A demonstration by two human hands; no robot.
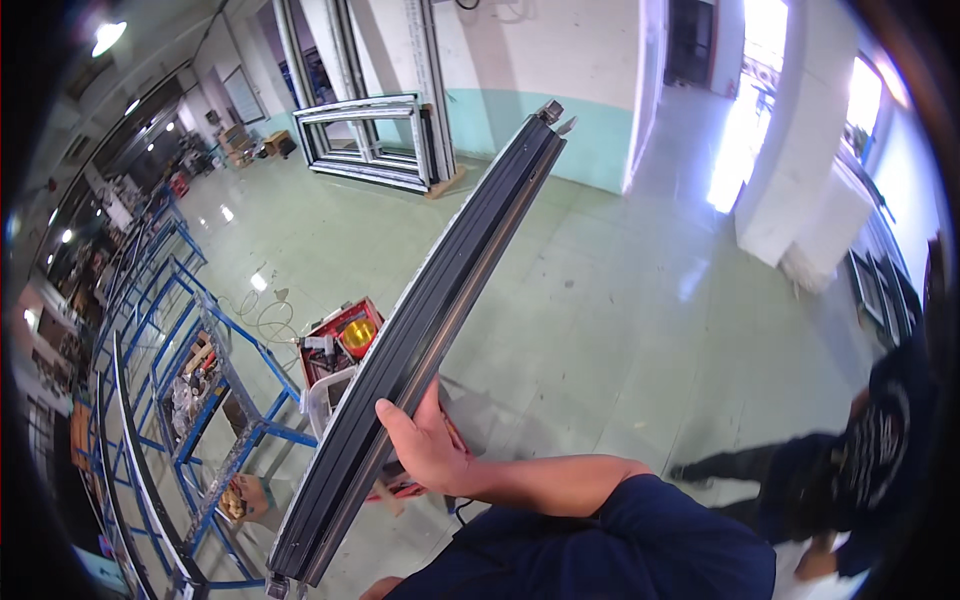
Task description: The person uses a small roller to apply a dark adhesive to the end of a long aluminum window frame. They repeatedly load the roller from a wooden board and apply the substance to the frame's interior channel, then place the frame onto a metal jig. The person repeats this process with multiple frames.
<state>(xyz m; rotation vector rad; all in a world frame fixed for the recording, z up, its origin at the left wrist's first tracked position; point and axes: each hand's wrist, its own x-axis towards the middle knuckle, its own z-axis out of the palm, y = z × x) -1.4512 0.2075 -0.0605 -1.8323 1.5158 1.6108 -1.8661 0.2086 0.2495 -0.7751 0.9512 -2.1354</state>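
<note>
A long dark window-frame profile (pixel 415 335), with black ribbed faces and a pale edge, slants across the view from lower left to upper centre. Metal corner pieces (pixel 550 112) stick out of its far end. My right hand (pixel 428 440) is closed around its middle, thumb across the near face, the other fingers mostly hidden behind it. Skin of what looks like my left arm (pixel 380 588) shows at the bottom edge; my left hand itself does not show. Below the profile stands a red toolbox (pixel 370 308) with a yellow round item (pixel 358 334) inside.
Blue metal racks (pixel 262 425) fill the left, with parts on a shelf. White-and-dark window frames (pixel 365 145) lean against the far wall. A person in dark clothes (pixel 870 440) is close on my right. A white pillar (pixel 800 150) rises beyond, near a bright doorway.
</note>
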